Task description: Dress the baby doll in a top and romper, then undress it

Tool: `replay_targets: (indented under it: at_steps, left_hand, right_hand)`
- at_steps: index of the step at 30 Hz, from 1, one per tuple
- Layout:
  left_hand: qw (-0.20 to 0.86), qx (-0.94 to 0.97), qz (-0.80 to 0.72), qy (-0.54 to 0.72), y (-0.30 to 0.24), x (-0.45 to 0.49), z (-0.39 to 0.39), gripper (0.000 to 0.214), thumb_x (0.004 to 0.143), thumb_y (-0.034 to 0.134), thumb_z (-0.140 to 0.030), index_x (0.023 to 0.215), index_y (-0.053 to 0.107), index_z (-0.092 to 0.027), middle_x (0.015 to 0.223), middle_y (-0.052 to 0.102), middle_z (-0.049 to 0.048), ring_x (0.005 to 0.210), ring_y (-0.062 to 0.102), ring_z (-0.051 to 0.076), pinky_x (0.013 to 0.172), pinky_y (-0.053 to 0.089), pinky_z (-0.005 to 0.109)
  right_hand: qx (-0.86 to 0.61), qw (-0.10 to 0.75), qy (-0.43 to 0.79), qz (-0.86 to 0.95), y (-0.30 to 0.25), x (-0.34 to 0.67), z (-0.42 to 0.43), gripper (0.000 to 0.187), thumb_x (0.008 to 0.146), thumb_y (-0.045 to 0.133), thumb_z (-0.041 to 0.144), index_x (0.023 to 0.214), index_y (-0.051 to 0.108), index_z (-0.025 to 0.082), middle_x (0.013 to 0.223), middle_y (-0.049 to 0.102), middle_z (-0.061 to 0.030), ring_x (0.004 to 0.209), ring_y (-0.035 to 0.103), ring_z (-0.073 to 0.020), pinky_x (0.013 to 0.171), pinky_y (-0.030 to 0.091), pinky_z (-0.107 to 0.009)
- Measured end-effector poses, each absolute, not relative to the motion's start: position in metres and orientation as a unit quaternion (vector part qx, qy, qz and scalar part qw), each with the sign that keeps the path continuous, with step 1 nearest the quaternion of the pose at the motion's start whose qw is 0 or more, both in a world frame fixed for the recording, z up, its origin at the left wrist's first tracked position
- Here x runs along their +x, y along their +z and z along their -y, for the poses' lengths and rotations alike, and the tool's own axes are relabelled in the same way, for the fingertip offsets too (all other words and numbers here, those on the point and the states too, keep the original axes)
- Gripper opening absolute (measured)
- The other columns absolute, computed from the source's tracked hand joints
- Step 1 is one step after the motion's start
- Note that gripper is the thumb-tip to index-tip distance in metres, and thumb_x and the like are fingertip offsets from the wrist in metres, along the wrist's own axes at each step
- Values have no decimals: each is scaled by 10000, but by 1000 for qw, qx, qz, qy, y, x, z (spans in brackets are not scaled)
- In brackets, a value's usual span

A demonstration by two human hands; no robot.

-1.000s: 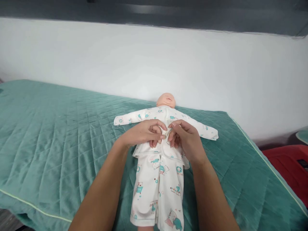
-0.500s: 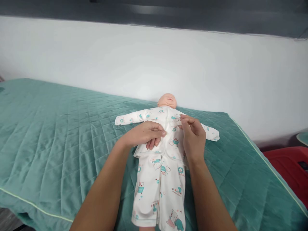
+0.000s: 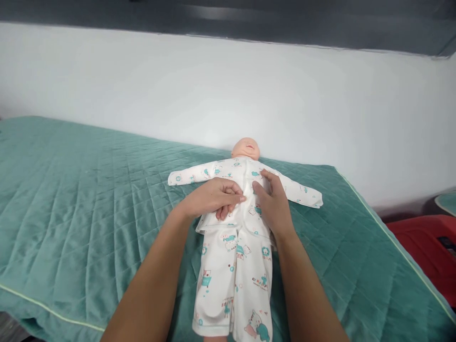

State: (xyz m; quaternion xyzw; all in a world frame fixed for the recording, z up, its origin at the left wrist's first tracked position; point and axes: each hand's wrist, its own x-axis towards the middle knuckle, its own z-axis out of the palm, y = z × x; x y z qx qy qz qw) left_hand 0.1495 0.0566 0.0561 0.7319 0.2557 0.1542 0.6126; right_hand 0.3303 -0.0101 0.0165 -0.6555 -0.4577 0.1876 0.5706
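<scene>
Right hand [image 3: 272,205] rests spread flat on the white-pyjamaed plastic baby doll [image 3: 237,266], chest level. Left hand [image 3: 213,197] curls alongside, pinch unclear.

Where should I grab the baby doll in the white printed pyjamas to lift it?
Likely its torso, fingers slid under from both flanks: the baby doll lies flat on its back on the green quilted cover, sleeves spread clear of the trunk.

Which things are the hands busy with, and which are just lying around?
Busy with: left hand and right hand, both resting on the printed top of the baby doll; its printed trousers.
Lying around: green quilted cover under the doll; red thing at the right edge.
</scene>
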Motion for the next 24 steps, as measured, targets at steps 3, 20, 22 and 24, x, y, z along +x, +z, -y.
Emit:
replay_targets:
  at_steps: [3,20,22,24]
  left_hand:
    - [614,729,-251,170,57,150,-55,199,892,649,-376,876,624,-179,527,577,-46,413,513,79,436,438,195]
    - [560,743,-312,192,62,160,-46,150,827,664,-273,749,566,-190,535,503,-74,387,458,59,418,337,194]
    - [556,738,-327,200,63,161,-45,142,828,659,-273,760,564,-190,561,505,-73,381,459,56,405,328,197]
    - [547,739,-331,213,61,161,-44,131,838,651,-281,794,558,-199,568,490,-80,382,462,58,399,324,195]
  right_hand:
    - [-658,551,195,476,20,329,12,467,854,635,409,1288,575,249,1431,561,-76,1358,479,-266,1179,329,-488]
    - [-656,480,162,559,18,331,12,554,855,622,402,1377,508,258,1576,407,-83,1477,341,-276,1231,256,-510]
    - [-652,481,155,565,17,331,11,536,865,607,410,1370,508,260,1556,431,-81,1462,360,-272,1223,271,-505]
    - [-650,484,149,567,17,330,8,524,873,590,416,1364,507,256,1521,468,-83,1437,391,-267,1212,288,-497]
